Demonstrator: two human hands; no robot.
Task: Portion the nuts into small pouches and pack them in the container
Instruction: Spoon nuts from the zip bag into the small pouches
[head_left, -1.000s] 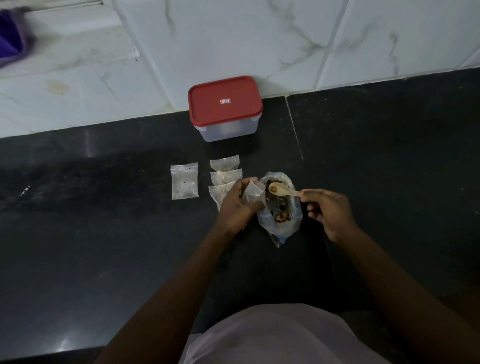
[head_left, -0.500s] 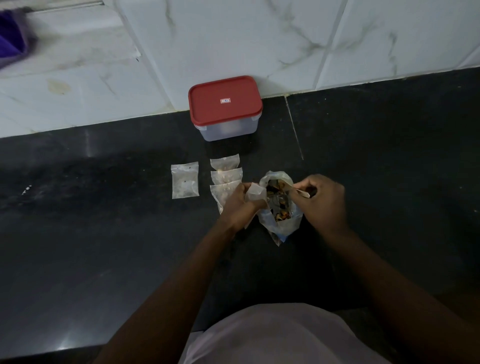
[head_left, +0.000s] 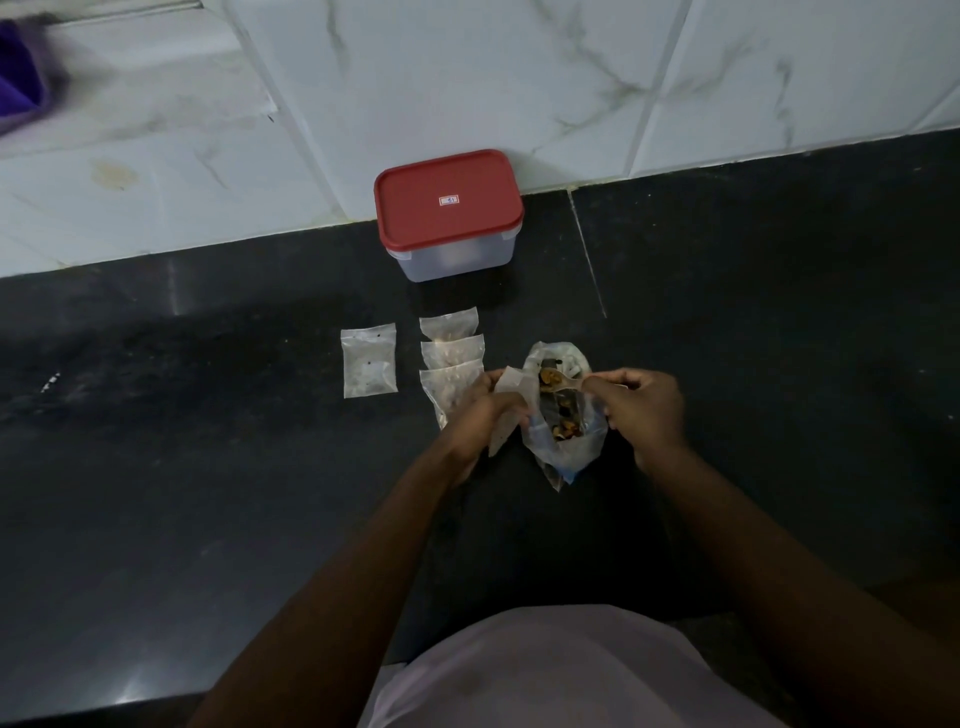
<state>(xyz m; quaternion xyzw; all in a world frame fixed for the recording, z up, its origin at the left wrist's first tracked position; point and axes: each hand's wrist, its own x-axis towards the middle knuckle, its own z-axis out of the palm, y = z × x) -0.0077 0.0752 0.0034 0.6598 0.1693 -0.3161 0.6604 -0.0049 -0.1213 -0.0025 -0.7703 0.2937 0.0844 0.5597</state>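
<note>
The left hand (head_left: 480, 410) pinches a small pouch (head_left: 511, 385), the right hand (head_left: 641, 410) grips the loaded spoon (head_left: 560, 383) just beside it; best to tip slowly inside the pouch's mouth.

- A single wide-angle view comes from a camera worn on the person's head.
- It faces forward and steeply down onto the dark surface (head_left: 208, 493), with the tiled wall (head_left: 467, 78) across the top of the frame.
- It sits close. The left hand (head_left: 480, 410) and right hand (head_left: 641, 410) are mid-frame, both forearms reach in from below, and the person's shirt (head_left: 561, 670) fills the bottom edge.
</note>
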